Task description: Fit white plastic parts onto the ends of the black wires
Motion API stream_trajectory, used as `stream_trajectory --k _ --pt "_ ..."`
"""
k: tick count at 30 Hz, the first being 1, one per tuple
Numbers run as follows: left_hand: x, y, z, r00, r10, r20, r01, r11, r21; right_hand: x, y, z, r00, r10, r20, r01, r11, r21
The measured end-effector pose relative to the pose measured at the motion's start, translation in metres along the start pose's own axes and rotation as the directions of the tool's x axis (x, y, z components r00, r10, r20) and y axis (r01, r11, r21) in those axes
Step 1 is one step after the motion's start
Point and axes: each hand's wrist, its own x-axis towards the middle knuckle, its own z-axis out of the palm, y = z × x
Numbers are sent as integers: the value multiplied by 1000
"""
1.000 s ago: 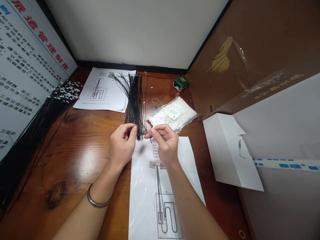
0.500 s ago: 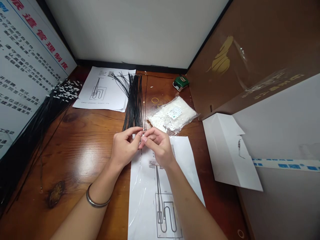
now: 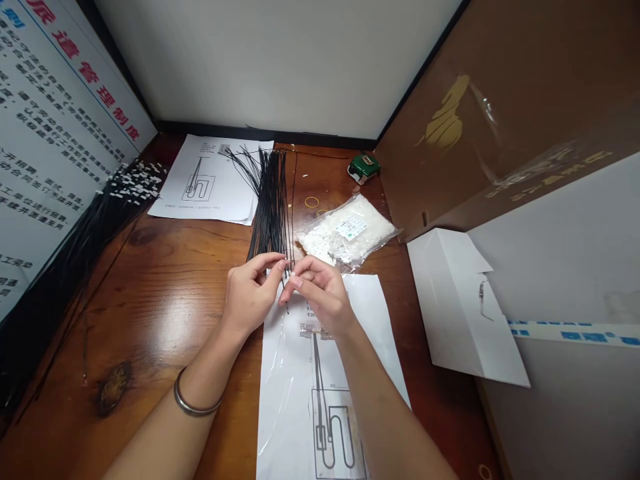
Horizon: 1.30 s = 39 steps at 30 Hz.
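My left hand and my right hand meet fingertip to fingertip at the table's middle. Both pinch a thin black wire at the near end of a bundle of black wires that fans away toward the wall. Something small and white shows between the fingertips; I cannot make out what it is. Under the hands lies a white sheet with a wire drawing, partly under clear film. A clear bag of small white parts lies just beyond my right hand.
A large pile of black wires with white ends lies along the left wall. A second drawing sheet lies at the back. A green tape measure and yellow rubber bands sit beyond. A white folded paper leans at right.
My right hand has moved left and met my left hand at the near end of the bundle. Both hands have drawn slightly toward me with a wire pinched between them.
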Motion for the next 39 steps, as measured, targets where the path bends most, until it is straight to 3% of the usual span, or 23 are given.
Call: stream_trajectory --k 2,5,8,10,12,18,25,29,35,39 --pt "0 -1 0 1000 3 -14 -3 1000 -11 0 0 0 1000 21 -2 -21 1000 14" --pt "0 -1 -1 998 45 -33 -45 999 -4 1 0 -1 992 14 -123 -17 1000 -21" --pt "-1 0 -2 994 101 -31 -101 995 1 3 0 -2 952 -84 -296 49 991 -123" --pt "-3 1 -4 992 126 -10 -127 992 -20 4 0 -1 924 -158 -348 95 977 -190" --pt "-4 2 -5 988 153 19 -152 987 -49 3 0 1 916 -197 -350 126 968 -215" --pt "-5 6 -4 964 242 106 -239 970 -45 1 -2 6 948 -162 -273 121 980 -160" --pt "-3 6 -1 958 201 202 -191 979 -69 1 1 2 947 -153 -284 130 987 -96" --pt "-4 8 -2 938 226 262 -223 974 -42 2 4 -2 939 -190 -286 156 978 -136" --pt "-6 9 -3 907 152 393 -144 988 -50 2 3 -3 923 -204 -327 170 977 -130" --pt "-6 10 -3 888 157 433 -165 986 -19 3 1 -2 909 -214 -357 192 977 -98"
